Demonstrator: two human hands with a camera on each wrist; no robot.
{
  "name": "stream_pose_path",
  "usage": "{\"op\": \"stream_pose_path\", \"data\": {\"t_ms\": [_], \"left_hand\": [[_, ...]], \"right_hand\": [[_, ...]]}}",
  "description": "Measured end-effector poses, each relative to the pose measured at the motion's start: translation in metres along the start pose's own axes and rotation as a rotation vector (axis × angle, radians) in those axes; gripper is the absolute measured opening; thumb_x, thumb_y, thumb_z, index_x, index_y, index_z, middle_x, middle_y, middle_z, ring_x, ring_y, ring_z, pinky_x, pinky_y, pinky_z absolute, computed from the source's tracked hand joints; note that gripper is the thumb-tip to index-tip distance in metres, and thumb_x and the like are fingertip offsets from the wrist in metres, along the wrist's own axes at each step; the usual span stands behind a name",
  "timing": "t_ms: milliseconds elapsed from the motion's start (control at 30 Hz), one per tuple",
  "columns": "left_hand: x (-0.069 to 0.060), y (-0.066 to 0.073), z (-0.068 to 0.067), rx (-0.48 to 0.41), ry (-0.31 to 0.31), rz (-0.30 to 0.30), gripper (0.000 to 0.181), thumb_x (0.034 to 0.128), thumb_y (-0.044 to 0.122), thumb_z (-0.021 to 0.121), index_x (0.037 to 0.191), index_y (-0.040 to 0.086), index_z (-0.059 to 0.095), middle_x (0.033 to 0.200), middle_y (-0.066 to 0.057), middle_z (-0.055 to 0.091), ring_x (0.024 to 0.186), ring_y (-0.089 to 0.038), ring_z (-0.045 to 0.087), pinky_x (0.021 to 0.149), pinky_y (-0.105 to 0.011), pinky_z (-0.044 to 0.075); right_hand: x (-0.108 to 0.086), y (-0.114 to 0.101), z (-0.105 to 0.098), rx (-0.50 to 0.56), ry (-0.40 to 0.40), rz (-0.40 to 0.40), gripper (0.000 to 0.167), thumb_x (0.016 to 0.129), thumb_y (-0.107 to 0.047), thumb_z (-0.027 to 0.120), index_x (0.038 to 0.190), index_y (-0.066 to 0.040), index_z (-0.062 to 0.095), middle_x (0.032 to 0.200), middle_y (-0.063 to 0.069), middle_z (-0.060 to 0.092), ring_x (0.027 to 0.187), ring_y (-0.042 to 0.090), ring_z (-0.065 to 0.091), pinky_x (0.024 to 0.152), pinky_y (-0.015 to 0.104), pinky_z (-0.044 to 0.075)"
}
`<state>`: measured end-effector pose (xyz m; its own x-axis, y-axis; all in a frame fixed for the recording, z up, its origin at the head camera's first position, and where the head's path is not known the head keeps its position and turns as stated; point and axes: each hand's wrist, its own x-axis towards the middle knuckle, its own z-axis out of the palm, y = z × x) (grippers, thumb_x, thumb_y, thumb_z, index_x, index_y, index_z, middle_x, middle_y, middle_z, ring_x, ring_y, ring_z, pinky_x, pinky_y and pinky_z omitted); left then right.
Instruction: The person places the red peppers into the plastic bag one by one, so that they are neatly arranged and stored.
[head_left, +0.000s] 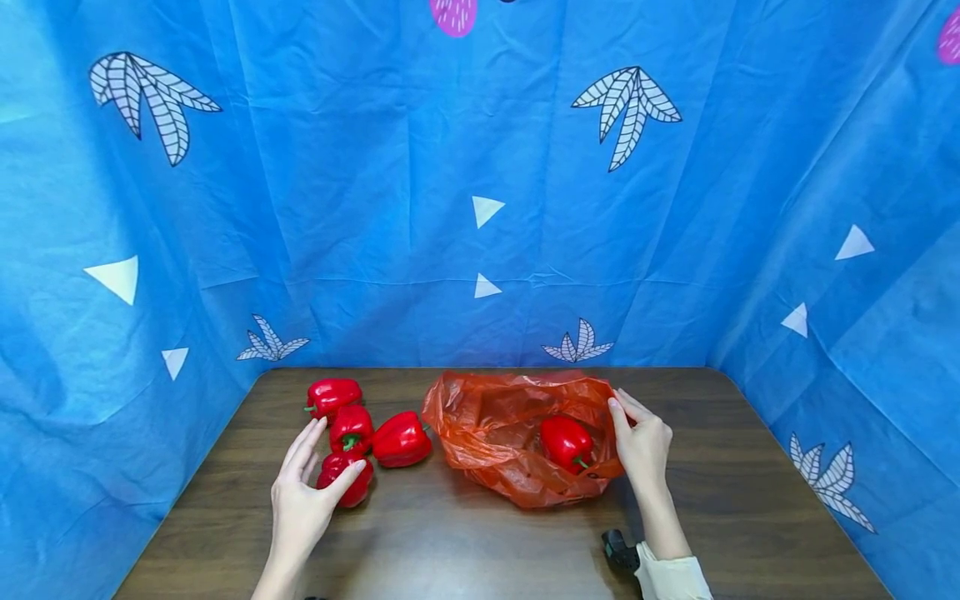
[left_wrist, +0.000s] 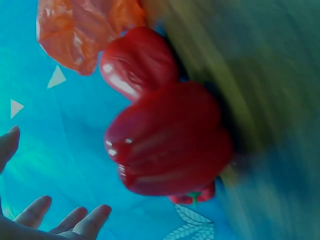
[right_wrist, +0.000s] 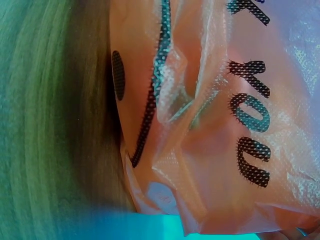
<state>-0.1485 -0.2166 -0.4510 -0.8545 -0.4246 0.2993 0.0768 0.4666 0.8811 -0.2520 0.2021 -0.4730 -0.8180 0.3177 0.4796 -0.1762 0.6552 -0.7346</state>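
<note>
In the head view an orange-red plastic bag [head_left: 480, 462] lies with its mouth open, and one red bell pepper [head_left: 566, 442] is inside it. My right hand [head_left: 643, 437] pinches the bag's right rim between thumb and fingers. The left hand [head_left: 303, 500], thumb and fingers spread, is at the nearest red pepper [head_left: 347, 478]; whether it touches is unclear. In the left wrist view that hand's fingers [left_wrist: 92, 222] are extended, apart from a large red pepper [left_wrist: 170, 140]. The right wrist view shows the bag's printed side [right_wrist: 210, 150], with only a bit of the hand at the bottom right corner.
Three more red peppers, at the back [head_left: 334, 397], in the middle [head_left: 352, 429] and to the right [head_left: 402, 440], lie between the left hand and the bag. A dark device [head_left: 619, 552] is at the right wrist. Blue printed cloth [head_left: 450, 208] surrounds the wooden table [head_left: 450, 550].
</note>
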Motion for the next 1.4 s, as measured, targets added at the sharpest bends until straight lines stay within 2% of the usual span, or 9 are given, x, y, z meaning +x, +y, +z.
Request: {"op": "stream_pose_path", "data": {"t_ms": [267,367,467,600,800,967,1267,1333,1400], "left_hand": [[0.002,-0.017,-0.006,0.030,0.006,-0.045,0.077,0.0738,0.016,0.086,0.143,0.016,0.052,0.150,-0.007,0.044,0.134,-0.025,0.042,0.093,0.005,0.030],[0.002,-0.023,-0.008,0.044,0.001,-0.061,0.078,0.0731,0.017,0.087,0.143,0.015,0.051,0.150,-0.010,0.044,0.134,-0.026,0.042,0.095,0.003,0.031],[0.003,-0.029,-0.008,0.056,-0.008,-0.081,0.078,0.0734,0.019,0.087,0.143,0.015,0.051,0.150,-0.013,0.044,0.134,-0.028,0.042,0.105,-0.015,0.038],[0.005,-0.036,-0.008,0.079,-0.041,-0.115,0.079,0.0745,0.023,0.086,0.144,0.015,0.049,0.150,-0.013,0.045,0.134,-0.028,0.042,0.107,-0.040,0.039],[0.007,-0.045,-0.006,0.105,-0.087,-0.137,0.082,0.0741,0.026,0.086,0.145,0.013,0.047,0.151,-0.012,0.044,0.137,-0.030,0.041,0.108,-0.048,0.039],[0.007,-0.048,-0.006,0.106,-0.143,-0.153,0.084,0.0756,0.030,0.085,0.147,0.010,0.044,0.153,-0.018,0.038,0.138,-0.039,0.037,0.110,-0.053,0.037],[0.006,-0.053,-0.006,0.108,-0.193,-0.187,0.086,0.0762,0.032,0.084,0.147,0.008,0.042,0.154,-0.018,0.037,0.137,-0.040,0.038,0.110,-0.051,0.037],[0.006,-0.054,-0.005,0.107,-0.194,-0.183,0.086,0.0757,0.031,0.085,0.147,0.009,0.043,0.153,-0.018,0.039,0.136,-0.039,0.040,0.109,-0.047,0.037],[0.005,-0.054,-0.004,0.099,-0.192,-0.180,0.085,0.0746,0.029,0.086,0.146,0.010,0.044,0.152,-0.017,0.041,0.134,-0.039,0.044,0.106,-0.035,0.042]], "right_hand": [[0.001,0.000,0.000,0.004,0.008,0.001,0.030,0.096,-0.021,0.064,0.119,-0.003,0.069,0.123,0.015,0.067,0.117,0.038,0.061,0.101,0.055,0.045],[0.001,0.000,0.000,0.005,0.009,0.000,0.030,0.096,-0.021,0.064,0.119,-0.003,0.069,0.123,0.015,0.067,0.117,0.038,0.061,0.100,0.054,0.046],[0.000,0.000,0.000,0.006,0.005,0.002,0.031,0.096,-0.022,0.063,0.120,-0.003,0.069,0.123,0.015,0.067,0.117,0.038,0.061,0.099,0.054,0.047],[0.000,0.000,0.000,0.011,0.001,0.007,0.032,0.096,-0.023,0.063,0.120,-0.003,0.069,0.124,0.015,0.067,0.118,0.038,0.060,0.100,0.054,0.046],[0.001,0.000,-0.001,0.023,0.009,0.003,0.030,0.095,-0.022,0.064,0.119,-0.003,0.070,0.122,0.014,0.068,0.117,0.037,0.061,0.099,0.053,0.047],[0.000,0.001,-0.001,0.021,0.012,-0.002,0.030,0.095,-0.021,0.065,0.118,-0.003,0.070,0.122,0.014,0.068,0.116,0.038,0.061,0.099,0.053,0.047],[0.001,0.000,-0.001,0.018,0.011,0.008,0.030,0.095,-0.021,0.065,0.119,-0.003,0.070,0.122,0.014,0.068,0.116,0.038,0.061,0.100,0.053,0.046],[0.001,0.000,-0.001,0.020,0.009,0.010,0.030,0.095,-0.021,0.064,0.119,-0.003,0.070,0.122,0.014,0.068,0.117,0.038,0.061,0.101,0.054,0.046],[0.001,0.000,-0.001,0.021,0.008,0.013,0.030,0.095,-0.022,0.064,0.119,-0.003,0.069,0.123,0.014,0.068,0.117,0.038,0.061,0.101,0.054,0.045]]}}
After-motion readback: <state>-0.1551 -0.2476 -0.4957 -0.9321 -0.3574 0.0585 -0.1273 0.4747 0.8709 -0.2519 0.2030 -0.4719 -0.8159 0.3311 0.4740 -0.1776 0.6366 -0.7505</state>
